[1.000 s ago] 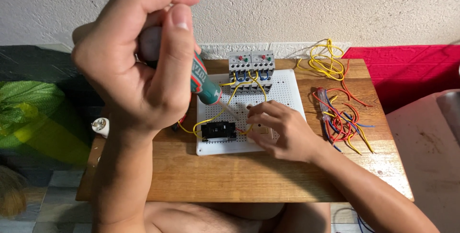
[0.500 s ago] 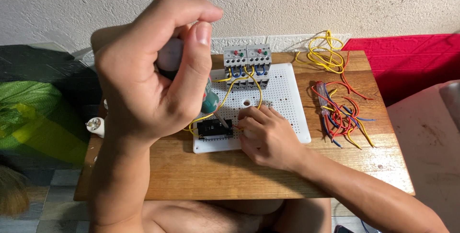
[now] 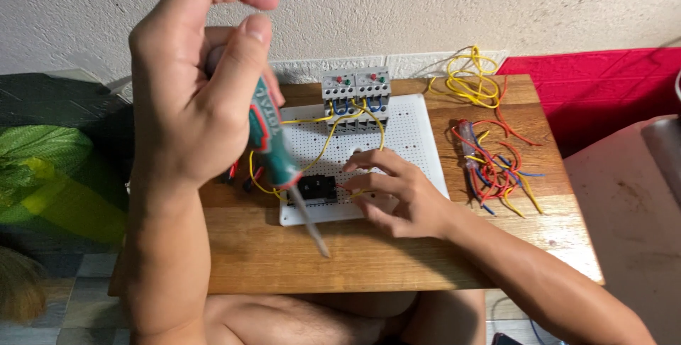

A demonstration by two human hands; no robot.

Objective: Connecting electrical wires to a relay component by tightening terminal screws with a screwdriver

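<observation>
Rough plaster wall behind, low wooden table (image 3: 397, 263) under both hands. My left hand (image 3: 191, 97) is closed round a screwdriver (image 3: 273, 148), raised, blade pointing down above the table's near edge. My right hand (image 3: 397, 192) rests loosely curled on the white board (image 3: 415, 136), fingertips at a black block (image 3: 317, 187) (whether it pinches a wire, I can't tell). Risk, I judge: the blade could snag a loose yellow wire (image 3: 323, 143). Count: two grey relays (image 3: 356, 86), one block, two spare wire heaps (image 3: 489, 168).

Counts on the small wooden table (image 3: 397, 260)

One white perforated board (image 3: 415, 139), two grey relay blocks (image 3: 355, 86) at its far edge, one black component (image 3: 317, 187) near its left corner, one green-handled screwdriver (image 3: 273, 150), two loose wire bundles: yellow (image 3: 469, 82) far right, mixed-colour (image 3: 496, 171) right.
</observation>
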